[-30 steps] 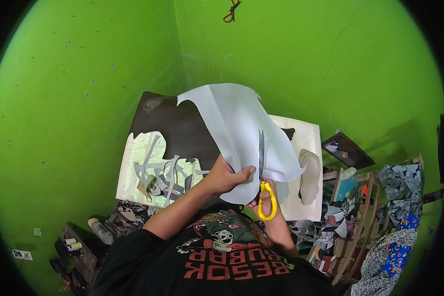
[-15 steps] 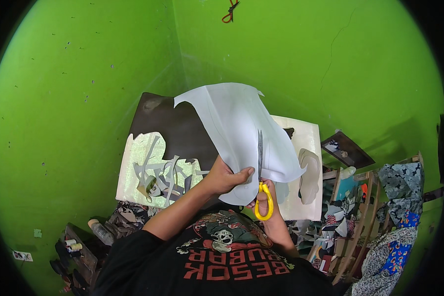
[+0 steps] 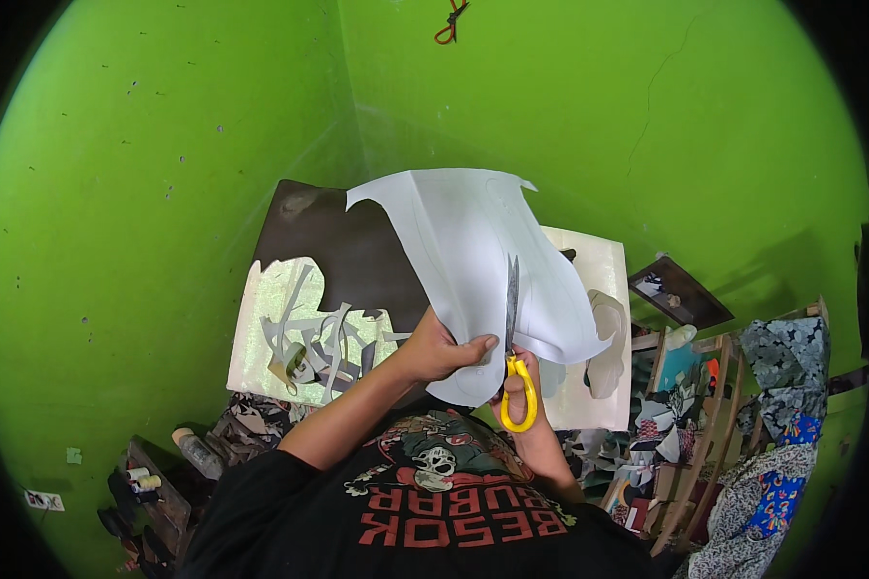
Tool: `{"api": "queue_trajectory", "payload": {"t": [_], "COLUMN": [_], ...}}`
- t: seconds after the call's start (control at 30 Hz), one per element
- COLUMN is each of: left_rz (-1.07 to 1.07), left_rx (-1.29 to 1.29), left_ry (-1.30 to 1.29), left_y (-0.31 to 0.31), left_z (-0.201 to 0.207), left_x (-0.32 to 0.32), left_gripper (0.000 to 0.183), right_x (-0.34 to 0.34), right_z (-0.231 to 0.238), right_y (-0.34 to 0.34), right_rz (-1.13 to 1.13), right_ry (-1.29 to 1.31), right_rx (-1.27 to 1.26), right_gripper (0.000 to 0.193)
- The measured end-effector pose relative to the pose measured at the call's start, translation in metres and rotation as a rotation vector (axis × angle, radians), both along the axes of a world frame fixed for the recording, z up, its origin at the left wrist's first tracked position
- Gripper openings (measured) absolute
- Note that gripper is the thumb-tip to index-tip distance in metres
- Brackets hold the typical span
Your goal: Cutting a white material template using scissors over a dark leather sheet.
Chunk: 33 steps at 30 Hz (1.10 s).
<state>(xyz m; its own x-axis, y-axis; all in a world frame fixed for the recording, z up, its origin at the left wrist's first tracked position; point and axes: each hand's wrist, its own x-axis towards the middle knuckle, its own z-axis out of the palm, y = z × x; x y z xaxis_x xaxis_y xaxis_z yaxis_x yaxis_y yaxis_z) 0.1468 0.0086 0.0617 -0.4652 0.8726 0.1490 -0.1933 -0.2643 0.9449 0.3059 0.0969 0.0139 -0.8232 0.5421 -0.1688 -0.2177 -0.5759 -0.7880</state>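
My left hand [image 3: 444, 352] pinches the near edge of a large white sheet [image 3: 454, 232], thumb on top and fingers hidden beneath. Faint curved outlines are drawn on the sheet, which bows upward and has irregular cut edges. In my right hand [image 3: 526, 386] is a pair of scissors [image 3: 518, 410] with yellow handles, its blades pointing away from me and slightly apart against the sheet. Fingers of that hand pass through the handle loop. Just right of the sheet lies a flat grey cut piece [image 3: 605, 352].
Beneath is a pale work surface [image 3: 589, 410] with dark brown material [image 3: 343, 246] and grey offcut strips [image 3: 336, 343] at left. A wooden rack [image 3: 710, 425] of scraps and patterned cloth [image 3: 787, 372] stand right. Bottles and thread spools [image 3: 145, 481] sit lower left. Green walls [image 3: 550, 96] rise behind.
The far part of the white sheet has shifted a little to the right. The scissor blades have parted slightly. Both hands stay nearly in place.
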Motion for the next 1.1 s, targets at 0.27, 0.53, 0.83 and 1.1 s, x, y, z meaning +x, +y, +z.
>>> {"api": "queue_trajectory", "payload": {"t": [0.27, 0.53, 0.83, 1.1], "left_rz": [0.058, 0.027, 0.343, 0.306], "left_rx": [0.035, -0.056, -0.004, -0.060], "left_ry": [-0.076, -0.106, -0.212, -0.147], "left_y": [0.002, 0.003, 0.010, 0.007], "left_z": [-0.001, -0.011, 0.022, 0.019], "left_x": [0.004, -0.011, -0.028, -0.029], "left_gripper": [0.046, 0.056, 0.038, 0.036], "right_x": [-0.004, -0.005, -0.011, -0.016], "right_z": [0.010, 0.036, 0.029, 0.044], "right_y": [0.007, 0.016, 0.012, 0.007], "right_rz": [0.105, 0.069, 0.084, 0.062], "right_ry": [0.107, -0.069, -0.111, -0.100], "right_rx": [-0.025, 0.009, 0.219, 0.047], "right_gripper": [0.065, 0.062, 0.073, 0.059]}}
